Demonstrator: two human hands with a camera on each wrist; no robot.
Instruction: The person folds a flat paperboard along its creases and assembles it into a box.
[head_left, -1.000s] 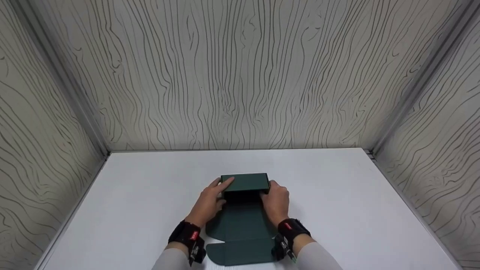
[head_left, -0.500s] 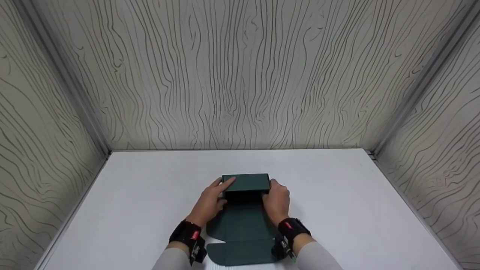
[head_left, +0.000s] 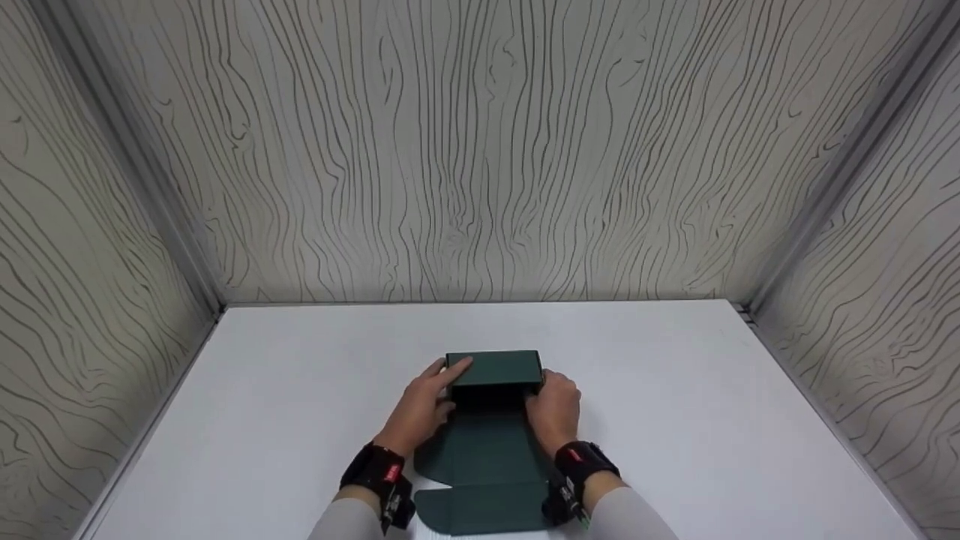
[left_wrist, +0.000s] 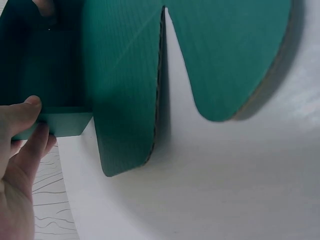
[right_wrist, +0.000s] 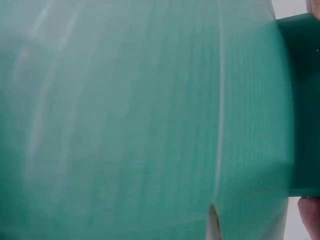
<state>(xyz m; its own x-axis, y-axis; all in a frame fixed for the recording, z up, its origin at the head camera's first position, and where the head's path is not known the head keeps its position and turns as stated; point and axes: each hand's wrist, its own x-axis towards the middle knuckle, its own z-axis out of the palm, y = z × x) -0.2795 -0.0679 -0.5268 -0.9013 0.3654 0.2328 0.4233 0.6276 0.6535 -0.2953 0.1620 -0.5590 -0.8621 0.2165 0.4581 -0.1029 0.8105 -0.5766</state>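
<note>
A dark green cardboard mailer box (head_left: 495, 368) stands on one of its long sides, its hollow facing me. Its lid (head_left: 487, 450) lies folded out towards me, ending in a front flap (head_left: 480, 510). My left hand (head_left: 415, 412) grips the left end wall, index finger laid along the top; in the left wrist view the thumb (left_wrist: 31, 102) is inside the wall and fingers are outside. My right hand (head_left: 555, 411) grips the right end wall with its thumb by the opening. Close in the right wrist view, the lid (right_wrist: 150, 120) fills most of the picture.
The box rests on a white table (head_left: 300, 390). Behind it rises a wood-grain patterned wall (head_left: 465, 150), with similar panels on both sides. A side flap (left_wrist: 127, 125) and a rounded flap (left_wrist: 230, 60) spread out beside the lid.
My right fingers have shifted slightly down along the box's end wall, towards me. The left hand keeps its grip, and the box stays nearly in place.
</note>
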